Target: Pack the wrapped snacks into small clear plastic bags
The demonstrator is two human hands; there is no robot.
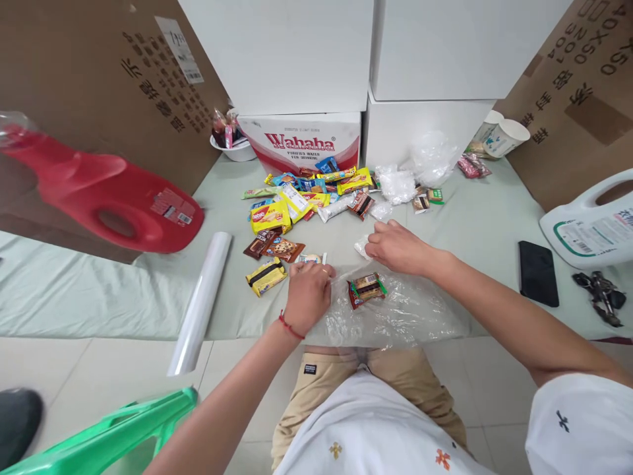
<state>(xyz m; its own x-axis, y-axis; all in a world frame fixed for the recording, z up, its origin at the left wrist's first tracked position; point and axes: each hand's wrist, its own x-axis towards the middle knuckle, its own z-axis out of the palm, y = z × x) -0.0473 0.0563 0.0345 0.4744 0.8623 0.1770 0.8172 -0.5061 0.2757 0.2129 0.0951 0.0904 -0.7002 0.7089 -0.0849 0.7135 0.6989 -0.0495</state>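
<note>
A sheet of clear plastic film lies over the table's front edge, hanging down towards my lap. On it sit small wrapped snacks, one with green ends and a dark band. My left hand, with a red string on the wrist, is closed at the film's left edge. At the far edge my right hand pinches the film, beside a crumpled clear bit. Close to my left hand lie a yellow snack packet and a brown cookie packet. The fingertips of both hands are partly hidden.
A heap of snack packets lies before a Wahaha carton. Crumpled clear plastic sits beside it. A film roll and red jug are left; a phone, keys and white jug right.
</note>
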